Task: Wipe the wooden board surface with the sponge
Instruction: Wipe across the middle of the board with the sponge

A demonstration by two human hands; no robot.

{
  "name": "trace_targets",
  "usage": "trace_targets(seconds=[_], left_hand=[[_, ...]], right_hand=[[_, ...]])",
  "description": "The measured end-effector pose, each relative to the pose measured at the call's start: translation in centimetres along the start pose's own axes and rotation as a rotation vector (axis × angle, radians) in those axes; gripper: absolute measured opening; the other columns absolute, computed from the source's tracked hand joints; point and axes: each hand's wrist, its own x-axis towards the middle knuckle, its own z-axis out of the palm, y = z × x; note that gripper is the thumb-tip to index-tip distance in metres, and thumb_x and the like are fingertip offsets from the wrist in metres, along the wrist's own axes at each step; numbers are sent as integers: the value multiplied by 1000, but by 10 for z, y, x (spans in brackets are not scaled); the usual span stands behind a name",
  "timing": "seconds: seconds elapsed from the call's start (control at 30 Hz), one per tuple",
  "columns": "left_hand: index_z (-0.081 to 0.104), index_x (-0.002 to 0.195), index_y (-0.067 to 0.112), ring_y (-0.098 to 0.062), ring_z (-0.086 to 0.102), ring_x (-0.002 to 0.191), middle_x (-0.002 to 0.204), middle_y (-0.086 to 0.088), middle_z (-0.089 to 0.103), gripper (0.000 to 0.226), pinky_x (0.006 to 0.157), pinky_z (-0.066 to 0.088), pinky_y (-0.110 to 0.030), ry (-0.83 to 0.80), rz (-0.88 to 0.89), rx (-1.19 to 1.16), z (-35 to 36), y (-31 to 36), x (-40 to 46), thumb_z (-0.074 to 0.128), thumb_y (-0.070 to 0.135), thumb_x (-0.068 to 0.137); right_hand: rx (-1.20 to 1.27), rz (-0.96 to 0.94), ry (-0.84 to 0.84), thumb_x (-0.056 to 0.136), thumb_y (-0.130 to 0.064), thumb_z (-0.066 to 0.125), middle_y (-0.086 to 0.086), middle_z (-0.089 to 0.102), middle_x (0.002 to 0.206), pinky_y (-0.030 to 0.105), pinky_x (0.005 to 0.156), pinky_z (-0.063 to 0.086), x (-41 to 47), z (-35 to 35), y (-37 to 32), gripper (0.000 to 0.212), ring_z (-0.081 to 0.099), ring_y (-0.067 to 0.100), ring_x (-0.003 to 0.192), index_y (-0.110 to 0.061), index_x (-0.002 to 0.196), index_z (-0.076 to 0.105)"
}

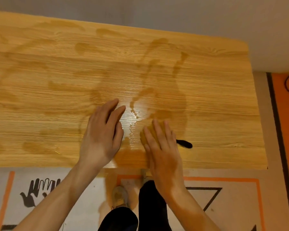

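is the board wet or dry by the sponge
Wet: glossy droplets and dark smears mark the wooden board beside the sponge under the right hand.

— What does the board look like?
— A wide, light-yellow wooden board (107, 72) with straight grain lies flat, streaked with darker wet smears and a glossy puddle near its front edge.
— And the sponge?
— A small yellow sponge (153, 130) sits flat on the board's front right part, just right of the puddle, mostly covered by straight fingers (157, 132) pressing on it.

The right hand (160, 147) hides most of the sponge (150, 130); the wooden board (57, 80) runs off left.
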Motion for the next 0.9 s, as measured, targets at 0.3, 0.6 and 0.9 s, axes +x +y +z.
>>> trace_targets(seconds=[0.3, 0.6, 0.9], left_hand=[[58, 136, 5, -29, 49, 133, 146, -15, 51, 42, 111, 39, -53, -28, -30, 46, -3, 2, 3, 53, 10, 95], [56, 139, 6, -28, 44, 142, 151, -12, 48, 40, 115, 34, -58, -35, -39, 61, -2, 4, 0, 49, 12, 100], [58, 138, 6, -28, 45, 142, 151, -12, 49, 40, 115, 34, -58, -55, -56, 52, -2, 4, 1, 50, 13, 100]], right_hand=[[211, 6, 21, 97, -12, 52, 17, 31, 155, 58, 118, 20, 54, -12, 20, 50, 18, 36, 148, -5, 145, 39], [252, -67, -89, 104, -18, 35, 8, 21, 160, 48, 123, 12, 116, -24, 11, 44, 5, 29, 150, -12, 147, 38], [146, -210, -117, 83, -8, 57, 12, 36, 154, 50, 117, 25, 18, -17, 0, 60, 22, 37, 145, -11, 143, 46]])
